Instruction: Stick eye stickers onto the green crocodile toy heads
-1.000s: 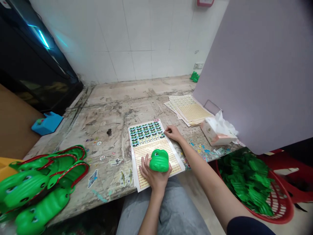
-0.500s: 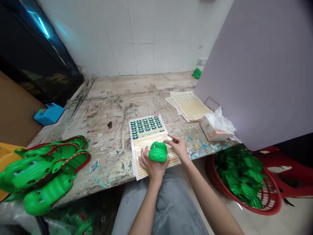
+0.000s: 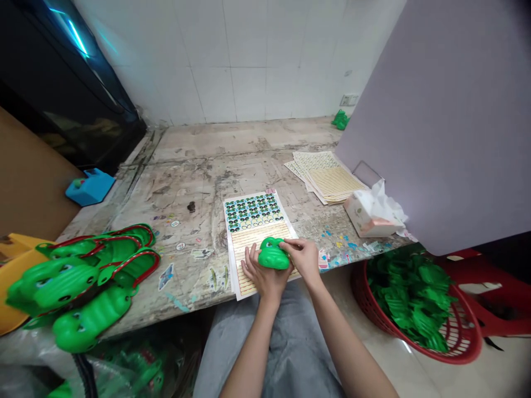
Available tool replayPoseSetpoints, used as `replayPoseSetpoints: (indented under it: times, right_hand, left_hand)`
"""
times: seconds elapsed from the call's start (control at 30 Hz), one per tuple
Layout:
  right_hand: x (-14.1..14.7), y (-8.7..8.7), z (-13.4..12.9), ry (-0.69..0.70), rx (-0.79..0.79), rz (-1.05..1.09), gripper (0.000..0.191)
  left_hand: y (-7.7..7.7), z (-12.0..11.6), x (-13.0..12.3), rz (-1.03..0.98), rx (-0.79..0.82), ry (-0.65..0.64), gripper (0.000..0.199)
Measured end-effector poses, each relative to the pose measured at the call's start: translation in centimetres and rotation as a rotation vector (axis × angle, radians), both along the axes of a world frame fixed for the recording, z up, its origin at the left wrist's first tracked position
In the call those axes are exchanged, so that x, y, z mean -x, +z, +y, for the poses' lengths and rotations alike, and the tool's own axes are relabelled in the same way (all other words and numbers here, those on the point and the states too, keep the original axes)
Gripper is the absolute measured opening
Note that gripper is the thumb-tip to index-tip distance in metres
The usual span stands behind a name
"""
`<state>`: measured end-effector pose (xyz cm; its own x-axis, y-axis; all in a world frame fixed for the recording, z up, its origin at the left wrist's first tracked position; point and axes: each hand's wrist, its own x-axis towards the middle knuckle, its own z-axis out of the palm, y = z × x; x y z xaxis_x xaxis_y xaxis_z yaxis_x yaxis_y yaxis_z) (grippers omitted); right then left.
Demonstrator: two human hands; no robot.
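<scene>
- Cupping green plastic toy piece (image 3: 272, 255) in left hand (image 3: 263, 275), fingers wrapped round, steadying it over sticker sheet (image 3: 254, 212), lower centre
- Gripping its front with right hand (image 3: 303, 258), fingertips closed, bracing from opposite side

Bare left hand (image 3: 264, 279), bare right hand (image 3: 303, 258), bare forearms (image 3: 249, 354), loose pale grey trousers (image 3: 282, 348)

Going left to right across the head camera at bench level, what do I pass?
Row of green crocodile toys → left hand → green plastic crocodile toy → right hand → red basket of green pieces
</scene>
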<state>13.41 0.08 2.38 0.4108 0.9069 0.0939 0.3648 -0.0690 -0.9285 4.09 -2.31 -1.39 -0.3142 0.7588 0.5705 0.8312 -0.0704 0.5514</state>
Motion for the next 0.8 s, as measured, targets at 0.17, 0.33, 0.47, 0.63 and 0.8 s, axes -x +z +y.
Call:
replayPoseSetpoints:
  times: [0.17, 0.33, 0.47, 0.63, 0.8]
  right_hand:
    - [0.3, -0.2, -0.1, -0.01, -0.022, -0.262, 0.029]
    - [-0.4, 0.2, -0.1, 0.058, -0.118, -0.75, 0.047]
    - [-2.4, 0.5, 1.5, 0.047, -0.154, -0.878, 0.058]
    - [-4.6, -0.8, 7.4, 0.145, -0.013, -0.672, 0.031]
    - [-4.4, -2.0, 11.3, 0.342, -0.082, -0.737, 0.013]
  left_hand:
    - [-0.1, 0.0, 0.1, 0.004, 0.011, -0.026, 0.072]
    - [0.1, 0.0, 0.1, -0.001, 0.015, -0.009, 0.072]
    - [0.2, 0.1, 0.0, -0.007, 0.03, 0.034, 0.071]
    - [0.0, 0.0, 0.1, 0.014, 0.012, 0.057, 0.069]
    - [-0.1, -0.1, 0.1, 0.053, -0.002, 0.049, 0.068]
